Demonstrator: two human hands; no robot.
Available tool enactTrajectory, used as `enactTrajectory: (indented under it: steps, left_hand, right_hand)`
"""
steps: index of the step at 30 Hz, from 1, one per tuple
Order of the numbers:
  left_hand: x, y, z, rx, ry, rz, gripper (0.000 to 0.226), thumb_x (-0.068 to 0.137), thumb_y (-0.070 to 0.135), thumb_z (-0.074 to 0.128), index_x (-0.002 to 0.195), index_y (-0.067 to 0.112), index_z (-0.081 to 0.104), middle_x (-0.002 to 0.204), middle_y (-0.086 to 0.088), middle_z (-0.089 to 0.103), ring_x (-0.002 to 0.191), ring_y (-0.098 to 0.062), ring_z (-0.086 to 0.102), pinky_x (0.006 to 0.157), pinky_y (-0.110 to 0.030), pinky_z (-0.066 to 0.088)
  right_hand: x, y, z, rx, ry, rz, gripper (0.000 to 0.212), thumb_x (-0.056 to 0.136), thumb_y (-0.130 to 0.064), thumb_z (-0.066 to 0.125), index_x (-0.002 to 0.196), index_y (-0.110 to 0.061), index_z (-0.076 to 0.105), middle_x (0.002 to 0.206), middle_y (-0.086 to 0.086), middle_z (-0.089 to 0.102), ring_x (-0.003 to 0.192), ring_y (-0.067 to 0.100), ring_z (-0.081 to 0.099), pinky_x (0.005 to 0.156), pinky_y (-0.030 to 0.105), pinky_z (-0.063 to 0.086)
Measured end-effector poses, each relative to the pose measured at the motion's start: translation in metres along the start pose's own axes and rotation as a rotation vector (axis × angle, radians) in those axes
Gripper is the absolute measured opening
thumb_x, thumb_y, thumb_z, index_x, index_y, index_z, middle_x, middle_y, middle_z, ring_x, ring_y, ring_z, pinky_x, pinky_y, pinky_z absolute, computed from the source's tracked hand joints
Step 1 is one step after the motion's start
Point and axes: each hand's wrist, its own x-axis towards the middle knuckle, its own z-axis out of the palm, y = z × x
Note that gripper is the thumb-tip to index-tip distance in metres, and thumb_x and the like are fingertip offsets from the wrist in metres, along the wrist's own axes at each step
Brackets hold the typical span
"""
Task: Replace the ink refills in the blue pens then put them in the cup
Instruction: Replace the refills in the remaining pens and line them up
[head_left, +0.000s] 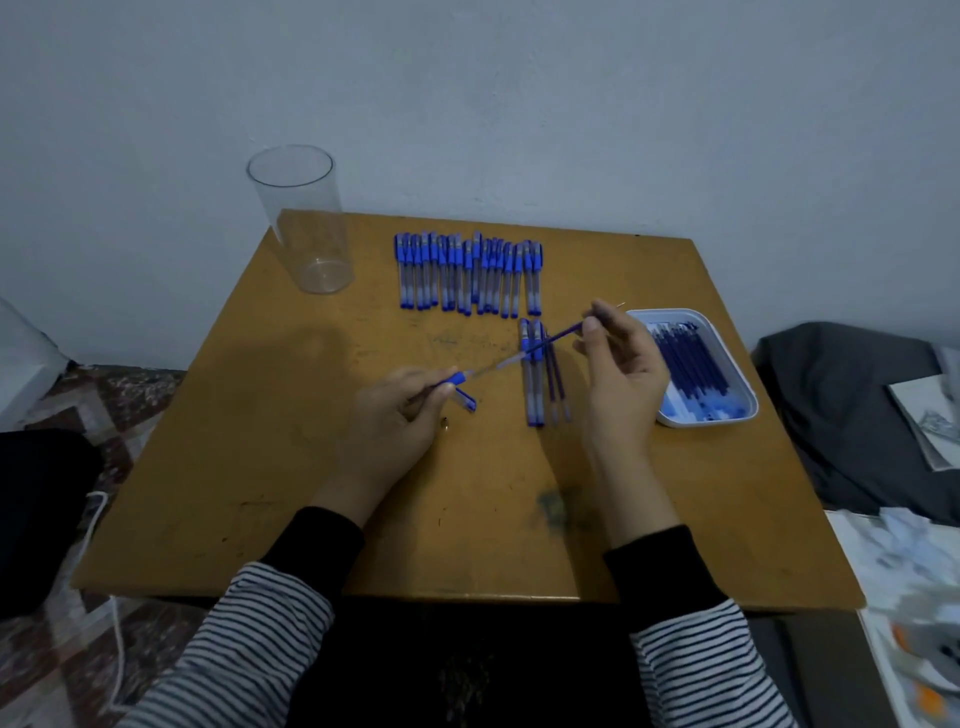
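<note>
Sleeves: striped black-and-white fabric sleeves (249, 639) covered both forearms.
Left hand (400, 415): curled round the clear plastic pen barrel (493, 366) with blue grip.
Right hand (621, 374): pinched the thin dark-blue ink refill (563, 335), in line with that barrel.
Pens: row of capped blue pens (467, 270) lay beyond both hands.
Cup: tall clear plastic cup (301, 223) stood upright, well beyond the left hand.
Tray: white rectangular tray (670, 313) of refills sat right of the right hand.
</note>
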Motion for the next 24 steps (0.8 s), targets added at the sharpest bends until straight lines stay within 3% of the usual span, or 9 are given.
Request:
enactTrajectory:
  steps: [3,7,11,14,20,24]
  left_hand:
    - [0.013,0.0,0.006,0.013,-0.032,-0.016,0.021,0.094,0.008,0.068,0.114,0.009,0.075,0.101,0.004,0.071,0.088,0.007,0.065,0.076,-0.006,0.046]
    - [0.03,-0.008,0.014,0.029,-0.039,-0.027,0.022,0.096,0.011,0.067,0.116,0.011,0.074,0.106,0.005,0.07,0.096,0.01,0.062,0.082,-0.004,0.044]
    - [0.044,-0.019,0.019,0.036,-0.06,-0.019,0.021,0.096,0.017,0.067,0.116,0.016,0.075,0.107,0.008,0.071,0.098,-0.003,0.067,0.084,-0.017,0.053]
    - [0.048,-0.02,0.022,0.021,-0.065,-0.025,0.022,0.096,0.015,0.067,0.117,0.016,0.074,0.109,0.008,0.071,0.099,-0.002,0.066,0.084,-0.018,0.055]
    - [0.045,-0.029,0.023,0.053,-0.049,0.063,0.023,0.096,0.022,0.066,0.116,0.015,0.075,0.109,0.006,0.073,0.098,-0.007,0.068,0.081,-0.036,0.059]
    - [0.045,-0.026,0.024,0.083,-0.037,0.109,0.021,0.094,0.013,0.071,0.114,0.012,0.075,0.107,0.003,0.073,0.096,-0.008,0.068,0.083,-0.019,0.055]
  right_hand:
    - [0.023,-0.006,-0.017,-0.068,-0.035,0.055,0.024,0.094,-0.004,0.063,0.112,-0.017,0.07,0.102,-0.005,0.073,0.099,0.009,0.067,0.086,0.027,0.057]
    - [0.049,-0.003,-0.036,-0.314,-0.214,0.135,0.032,0.096,-0.003,0.058,0.121,-0.02,0.069,0.11,-0.004,0.071,0.1,-0.005,0.064,0.088,0.019,0.053]
    - [0.065,0.006,-0.036,-0.592,-0.374,0.195,0.033,0.098,-0.006,0.056,0.12,-0.025,0.07,0.113,-0.009,0.07,0.107,0.001,0.061,0.093,0.019,0.05]
    - [0.069,0.018,-0.029,-0.786,-0.447,0.146,0.029,0.098,-0.009,0.057,0.12,-0.023,0.071,0.118,-0.008,0.067,0.112,0.008,0.058,0.09,0.018,0.044]
    - [0.071,0.036,-0.02,-0.889,-0.478,0.118,0.024,0.095,-0.012,0.063,0.118,-0.017,0.071,0.113,-0.001,0.068,0.095,0.007,0.057,0.078,0.014,0.042]
    - [0.07,0.038,-0.017,-0.904,-0.486,0.078,0.02,0.094,-0.014,0.066,0.113,-0.016,0.071,0.104,0.001,0.067,0.089,0.009,0.058,0.077,0.019,0.046]
